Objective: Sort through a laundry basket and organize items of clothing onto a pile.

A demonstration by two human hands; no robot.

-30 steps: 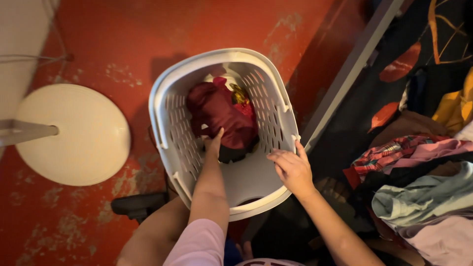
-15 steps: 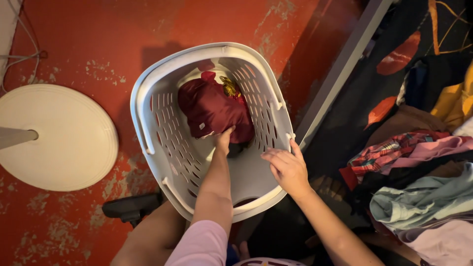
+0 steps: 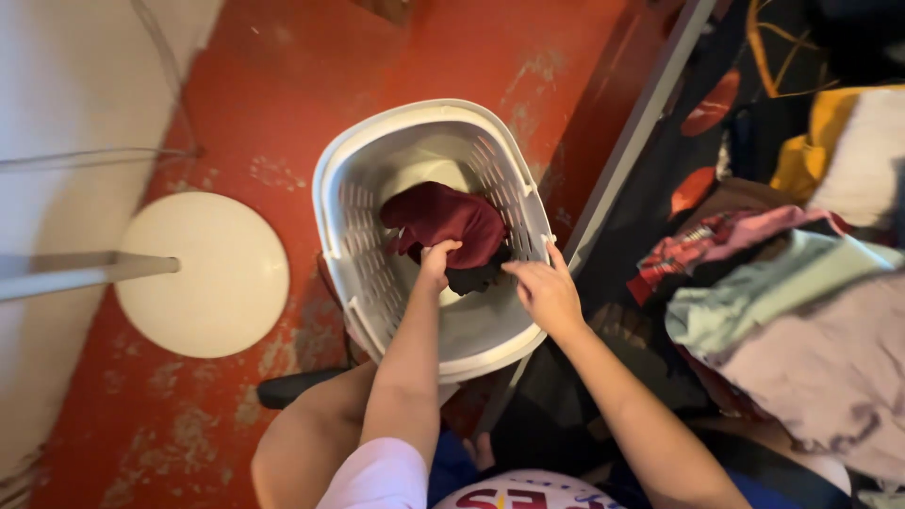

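- Maroon cloth garment [image 3: 443, 219] lies bunched inside the white slotted laundry basket [image 3: 353, 160], toward the basket's middle and its right wall; a darker, near-black piece [image 3: 479, 277] shows just under its near edge.
- Left hand [image 3: 436, 264] reaches down into the basket from the near rim; its fingers [image 3: 445, 249] curl over the near edge of the maroon garment, clenched on the cloth.
- Right hand [image 3: 545, 294] sits at the basket's right near rim, palm down, fingers [image 3: 520, 271] extended toward the dark piece and the garment. Fingertips are at the cloth's edge; whether they pinch it or only touch it, cannot tell.
- Basket stands on the red painted floor [image 3: 283, 85], worn to pale patches in places. Its near rim is close to the person's knees; its right side is just beside a grey metal rail [image 3: 641, 123] running diagonally.
- White round base [image 3: 203, 273] of a stand rests on the floor to the left of the basket, apart from it, with a pale pole [image 3: 75, 273] running off to the left edge of the view.
- Heap of mixed clothes [image 3: 792, 311] to the right of the rail: pink-red patterned piece, pale green piece, mauve piece, a yellow one toward the far right corner.
- Bare forearms both in view; a pink short sleeve [image 3: 377, 476] on the left arm at the bottom edge.
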